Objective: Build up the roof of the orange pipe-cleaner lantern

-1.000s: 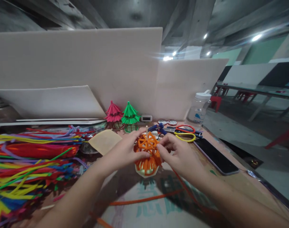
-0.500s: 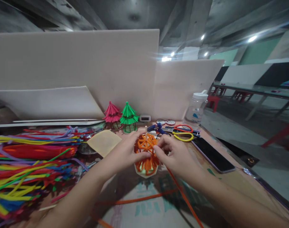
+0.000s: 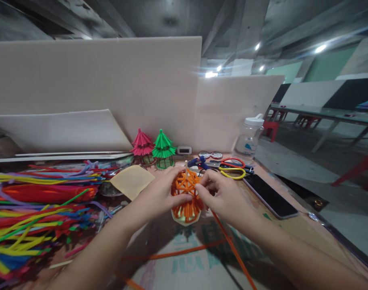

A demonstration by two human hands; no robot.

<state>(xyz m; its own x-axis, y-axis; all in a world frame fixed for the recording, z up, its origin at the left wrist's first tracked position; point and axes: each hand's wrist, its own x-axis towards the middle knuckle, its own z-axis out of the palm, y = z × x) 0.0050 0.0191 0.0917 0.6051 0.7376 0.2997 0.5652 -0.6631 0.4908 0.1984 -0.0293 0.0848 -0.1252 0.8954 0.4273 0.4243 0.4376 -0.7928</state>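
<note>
An orange pavilion model [image 3: 187,186] made of pipe cleaners stands on a pale base in front of me, with a thin stick rising from its top. My left hand [image 3: 168,189] grips its left side, thumb laid across the front. At the right side, my right hand [image 3: 217,189] pinches an orange pipe cleaner [image 3: 236,255], whose long end trails down toward the near table edge. Another orange pipe cleaner [image 3: 178,252] lies across the table below the model. The right fingertips touch or nearly touch the model's frame.
Piled pipe cleaners [image 3: 42,205] cover the left side. Behind stand a pink pavilion [image 3: 142,143] and a green pavilion [image 3: 164,146]. Scissors [image 3: 234,173], a glue gun [image 3: 199,162], a phone [image 3: 270,196] and a clear bottle [image 3: 249,137] are at the right. A beige square sheet [image 3: 132,181] lies left.
Hardly anything differs. Both hands keep their hold at the orange model, and the whole view has shifted very slightly.
</note>
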